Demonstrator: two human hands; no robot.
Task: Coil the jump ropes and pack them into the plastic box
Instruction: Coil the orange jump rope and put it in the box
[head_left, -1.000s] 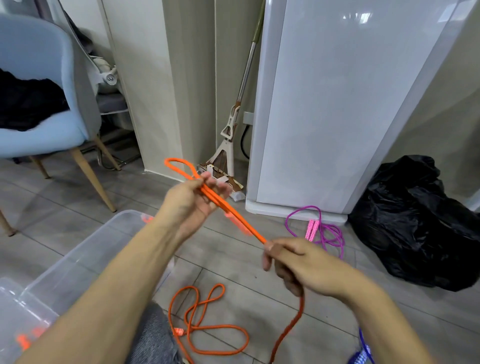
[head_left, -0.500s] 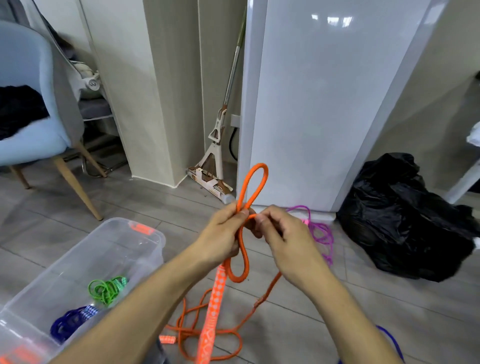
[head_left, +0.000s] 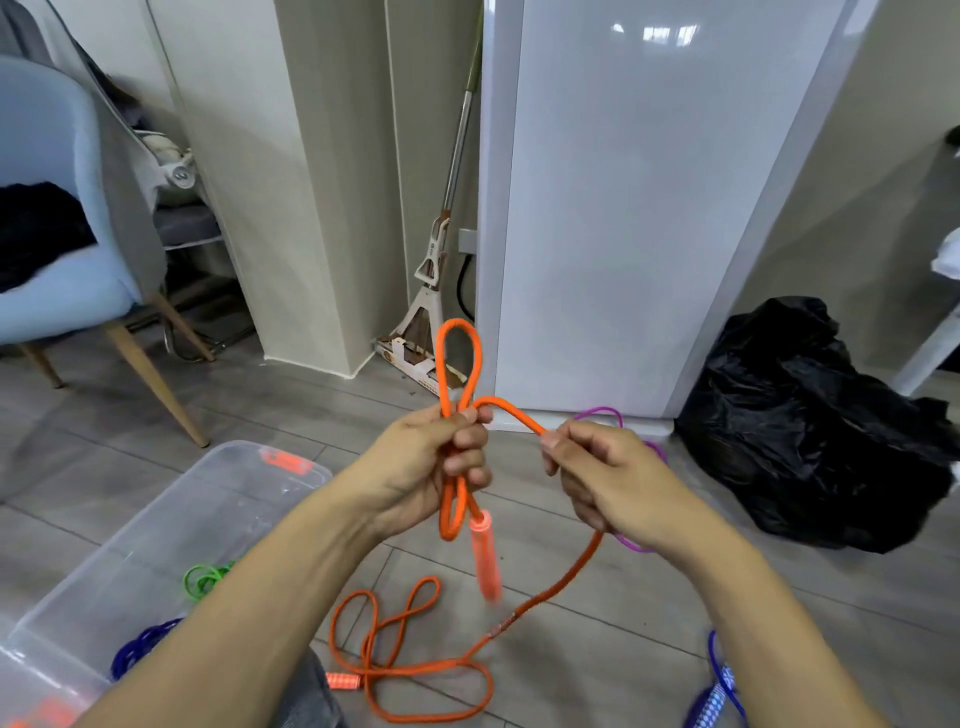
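Above the floor, mid-coil: orange jump rope (head_left: 457, 364) bundled upright in left hand (head_left: 426, 467)
Long axis vertical, left fingers curled round the loops; slack running right, pinched by right hand (head_left: 602, 478), then down to the floor; plastic box (head_left: 171, 519) lower left, nearer the left hand

Five jump ropes are being counted: one orange (head_left: 566, 577), one purple (head_left: 602, 413), one green (head_left: 200, 579), one dark blue (head_left: 137, 647), one blue-and-white (head_left: 719, 691); one plastic box (head_left: 156, 525), two hands (left (head_left: 426, 467), right (head_left: 608, 478)), one chair (head_left: 67, 280), one mop (head_left: 434, 291), one black bag (head_left: 810, 441) are being seen
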